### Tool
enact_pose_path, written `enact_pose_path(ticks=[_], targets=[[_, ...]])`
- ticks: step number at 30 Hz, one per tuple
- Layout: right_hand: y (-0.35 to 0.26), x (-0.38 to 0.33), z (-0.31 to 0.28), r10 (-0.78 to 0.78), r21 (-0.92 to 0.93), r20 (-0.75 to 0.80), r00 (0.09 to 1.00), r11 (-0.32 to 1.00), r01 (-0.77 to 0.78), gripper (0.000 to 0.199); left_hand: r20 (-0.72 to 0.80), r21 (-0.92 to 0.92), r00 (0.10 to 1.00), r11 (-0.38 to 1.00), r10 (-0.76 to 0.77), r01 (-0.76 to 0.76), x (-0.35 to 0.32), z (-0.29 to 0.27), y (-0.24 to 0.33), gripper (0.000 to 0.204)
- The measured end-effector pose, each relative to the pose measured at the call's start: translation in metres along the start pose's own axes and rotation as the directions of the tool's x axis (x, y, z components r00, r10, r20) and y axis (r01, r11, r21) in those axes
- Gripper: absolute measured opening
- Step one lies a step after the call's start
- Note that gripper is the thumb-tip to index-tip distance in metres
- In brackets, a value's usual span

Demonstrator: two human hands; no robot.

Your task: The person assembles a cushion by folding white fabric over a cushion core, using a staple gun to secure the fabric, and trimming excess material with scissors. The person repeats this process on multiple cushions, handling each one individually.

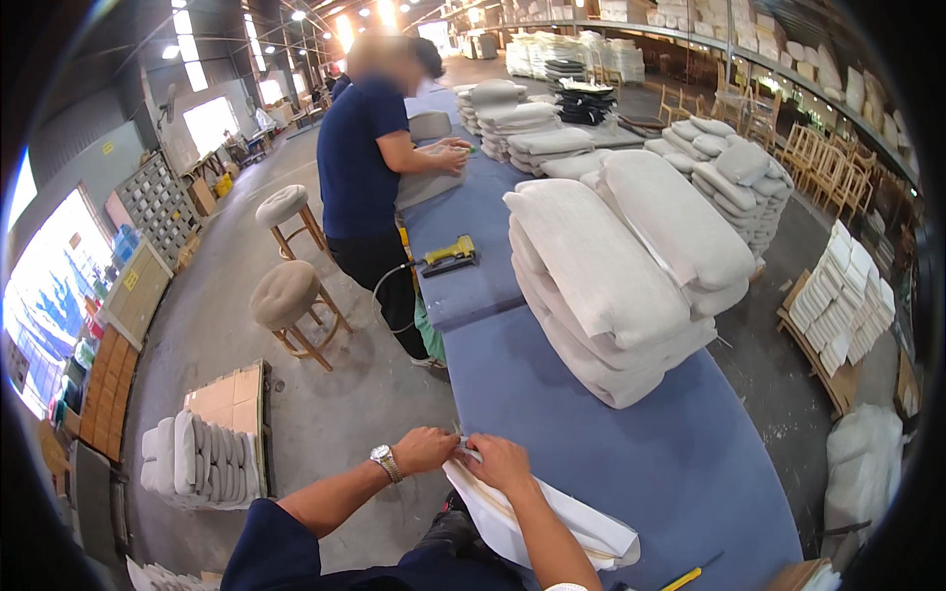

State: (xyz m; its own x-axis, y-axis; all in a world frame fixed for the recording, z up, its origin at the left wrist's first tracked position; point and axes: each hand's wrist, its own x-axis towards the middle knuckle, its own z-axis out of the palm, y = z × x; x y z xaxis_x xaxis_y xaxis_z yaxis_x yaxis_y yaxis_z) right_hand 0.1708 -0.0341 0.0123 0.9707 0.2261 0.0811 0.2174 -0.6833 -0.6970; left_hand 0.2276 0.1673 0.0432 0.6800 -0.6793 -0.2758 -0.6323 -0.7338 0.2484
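Gripping white piece (493, 508) | cushion stack (611, 271) beyond | yellow tool (681, 579) nearby, screwdriver perhaps

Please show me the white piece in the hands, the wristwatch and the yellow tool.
White piece (593, 528), head view: lower right part.
Wristwatch (380, 453), head view: dial.
Yellow tool (452, 250), head view: yellow body.

"What have you got there?"
"A long white piece (591, 522), seemingly fabric; a tan strip runs along its length."
"How does it lie?"
"Slantwise; its narrow far end is bunched between my left hand (426, 450) and right hand (501, 461); the broader near end reaches rightward over the blue table (680, 453); my right forearm (547, 537) hides its middle."
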Motion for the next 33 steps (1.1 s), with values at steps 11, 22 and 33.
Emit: enact_pose_path(ticks=[11, 22, 33], targets=[[-0.001, 0.006, 0.003, 0.017, 0.029, 0.02, 1.0, 0.999, -0.017, 0.018, -0.028, -0.092, 1.0, 0.996, -0.008, 0.005, 0.006, -0.012, -0.008, 0.028], [-0.016, 0.003, 0.027, -0.07, 0.001, 0.02, 0.997, 0.998, 0.07, 0.021, -0.038, -0.2, 0.996, 0.977, -0.084, 0.075, -0.021, -0.002, -0.014, 0.026], [0.003, 0.035, 0.055, -0.169, -0.017, -0.113, 0.979, 0.986, 0.168, 0.018, -0.271, -0.716, 0.945, 0.695, -0.185, -0.07, -0.008, 0.069, -0.053, 0.027]])
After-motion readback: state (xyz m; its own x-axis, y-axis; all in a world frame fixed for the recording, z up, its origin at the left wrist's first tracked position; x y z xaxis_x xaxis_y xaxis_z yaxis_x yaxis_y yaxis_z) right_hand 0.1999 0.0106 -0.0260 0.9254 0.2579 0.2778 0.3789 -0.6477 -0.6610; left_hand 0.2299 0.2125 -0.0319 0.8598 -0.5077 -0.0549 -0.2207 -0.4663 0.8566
